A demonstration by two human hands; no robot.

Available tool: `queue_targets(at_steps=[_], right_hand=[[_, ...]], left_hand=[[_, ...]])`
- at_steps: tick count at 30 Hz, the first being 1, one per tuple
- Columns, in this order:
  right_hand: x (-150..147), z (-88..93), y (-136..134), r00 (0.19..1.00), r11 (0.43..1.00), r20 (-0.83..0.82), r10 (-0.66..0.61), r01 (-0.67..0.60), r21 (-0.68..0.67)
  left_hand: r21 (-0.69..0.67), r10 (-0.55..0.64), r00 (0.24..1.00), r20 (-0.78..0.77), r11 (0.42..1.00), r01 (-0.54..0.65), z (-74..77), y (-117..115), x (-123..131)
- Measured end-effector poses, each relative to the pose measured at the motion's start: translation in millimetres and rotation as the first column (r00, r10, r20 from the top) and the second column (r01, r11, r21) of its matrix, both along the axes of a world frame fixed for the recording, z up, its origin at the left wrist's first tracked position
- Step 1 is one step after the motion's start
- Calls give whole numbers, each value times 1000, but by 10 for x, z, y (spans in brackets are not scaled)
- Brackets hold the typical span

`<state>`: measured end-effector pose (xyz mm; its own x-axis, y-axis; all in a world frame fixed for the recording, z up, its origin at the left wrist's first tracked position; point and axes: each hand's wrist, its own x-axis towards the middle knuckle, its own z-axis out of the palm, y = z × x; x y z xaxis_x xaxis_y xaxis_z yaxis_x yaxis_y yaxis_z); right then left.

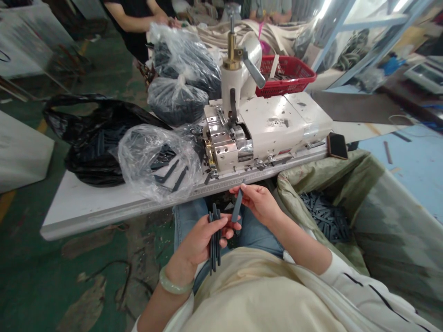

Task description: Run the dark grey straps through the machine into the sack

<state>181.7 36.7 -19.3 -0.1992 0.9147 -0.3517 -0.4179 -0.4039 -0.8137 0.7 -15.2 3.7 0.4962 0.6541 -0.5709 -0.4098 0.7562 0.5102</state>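
My left hand (204, 237) is closed round a bundle of dark grey-blue strips (214, 244), which stand roughly upright between thumb and fingers. Between thumb and fingertips, my right hand (259, 200) pinches a single strip (237, 205) of the same colour. The lower end of that strip touches or nearly touches my left fingertips. Both hands are over my lap, just in front of the table edge. Beyond them stands a cream machine (273, 124) with a metal feed area and a brass-topped post, apart from both hands.
Left of the machine, an open clear bag (138, 157) and a black bag (93, 170) contain dark strips. Tied clear bags (176, 99) and a red basket (290, 85) stand behind. On the right, a cloth-lined bin (294, 184) holds many strips; a phone (337, 145) lies nearby. Co-workers' arms (133, 18) show at the back.
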Motion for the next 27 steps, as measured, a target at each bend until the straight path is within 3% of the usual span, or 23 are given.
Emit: queue_targets(at_steps=[5, 12, 18, 27], right_hand=[[-18, -63, -5, 999, 999, -36, 25, -24, 42], [-56, -13, -52, 904, 969, -355, 238, -196, 153], [-141, -78, -43, 892, 952, -343, 295, -244, 183], [-141, -194, 24, 921, 972, -309, 236, -223, 78]], left_hand=[[-17, 19, 999, 51, 1000, -18, -47, 50, 41], [-13, 167, 985, -30, 986, -168, -99, 74, -2], [102, 192, 973, -124, 978, -180, -76, 85, -42], [96, 143, 980, -139, 987, -131, -58, 94, -126]])
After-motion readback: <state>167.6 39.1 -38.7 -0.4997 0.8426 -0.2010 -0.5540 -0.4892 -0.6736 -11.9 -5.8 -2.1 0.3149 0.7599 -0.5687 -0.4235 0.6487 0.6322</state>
